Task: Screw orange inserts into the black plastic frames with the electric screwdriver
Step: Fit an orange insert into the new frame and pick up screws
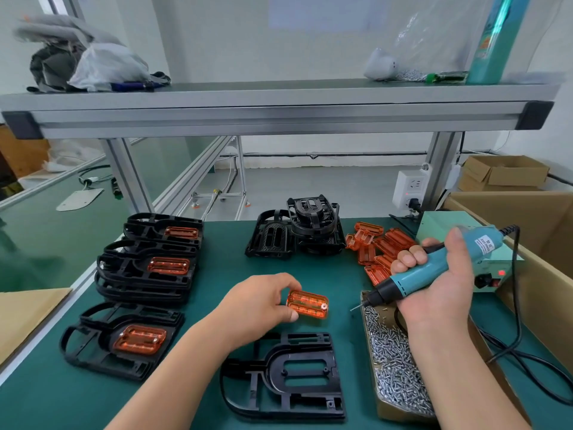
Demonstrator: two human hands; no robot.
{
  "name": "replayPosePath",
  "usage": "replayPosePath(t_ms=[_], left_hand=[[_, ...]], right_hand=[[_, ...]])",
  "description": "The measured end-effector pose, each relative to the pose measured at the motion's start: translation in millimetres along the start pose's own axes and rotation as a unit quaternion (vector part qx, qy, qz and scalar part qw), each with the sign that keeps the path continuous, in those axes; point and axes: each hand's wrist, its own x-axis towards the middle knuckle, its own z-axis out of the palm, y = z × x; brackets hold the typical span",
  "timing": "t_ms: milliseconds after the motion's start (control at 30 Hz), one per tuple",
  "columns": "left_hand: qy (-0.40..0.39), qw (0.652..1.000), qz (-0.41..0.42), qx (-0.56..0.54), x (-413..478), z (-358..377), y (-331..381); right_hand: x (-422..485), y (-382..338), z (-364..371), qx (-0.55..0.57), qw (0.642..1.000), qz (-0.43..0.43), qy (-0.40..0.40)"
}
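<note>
Green bench (217, 293): at its left we log stacks of black frames (145, 274) with orange inserts already seated. At the back there is a heap of bare frames (297, 231), with loose inserts (381, 246) to its right. One empty frame (305, 375) lies flat at the near edge, between the forearms. A tray (403, 414) of screws (393, 373) sits just right of it. Right hand (437, 287) is wrapped fully round the screwdriver (406, 282), whose bit slants down-left over the tray's far corner. Left hand (257, 305) pinches one insert (307, 304) by its left end, thumb below and fingers above, just beyond the empty frame and apart from the bit.
</note>
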Motion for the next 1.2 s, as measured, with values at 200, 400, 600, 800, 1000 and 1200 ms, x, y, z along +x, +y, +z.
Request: replayPosePath(t_ms=[200, 400, 600, 800, 1000, 1200], left_hand=[[0.026, 0.999, 0.022, 0.012, -38.1, -9.0, 12.2], [0.017, 0.999, 0.033, -0.011, -70.5, -8.9, 17.2], [-0.006, 0.999, 0.027, 0.035, -90.8, -2.4, 16.8], [-0.006, 0.996, 0.04, 0.085, -93.5, -2.0, 21.1], [-0.021, 0.995, 0.043, 0.089, -96.1, -4.7, 22.2], [-0.03, 0.994, 0.053, 0.092, -97.6, -5.7, 23.4]], right_hand=[[-0.8, 1.9, 0.8, -0.002, 1.0, 0.002, -0.01], [-0.4, 3.6, 0.2, -0.011, 1.0, 0.002, -0.017], [-1.1, 5.0, -0.3, -0.013, 1.0, 0.003, -0.02], [-1.5, 5.5, 0.0, -0.013, 1.0, 0.004, -0.019], [-2.1, 5.5, 0.0, -0.009, 1.0, 0.01, -0.025], [-4.0, 4.9, 2.2, -0.008, 1.0, 0.009, -0.02]])
